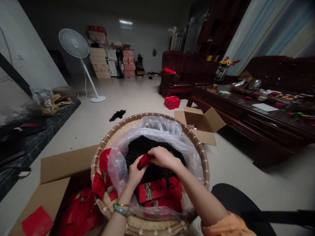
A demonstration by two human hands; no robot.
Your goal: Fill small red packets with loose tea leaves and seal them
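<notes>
Both my hands meet over a clear plastic bag [157, 134] of dark loose tea [142, 147] that lies in a round woven bamboo tray [118, 126]. My left hand [134, 175], with a green bangle on the wrist, pinches a small red packet [144, 160]. My right hand [163, 157] is closed on the same packet from above. More red packets [157, 190] lie in the tray under my forearms and along its left side [102, 178].
An open cardboard box [59, 203] with several red packets stands at my left. Another open carton [200, 123] sits behind the tray. A dark wooden table [246, 111] runs along the right, a white standing fan [75, 46] is far left, and a black stool [236, 203] is by my right.
</notes>
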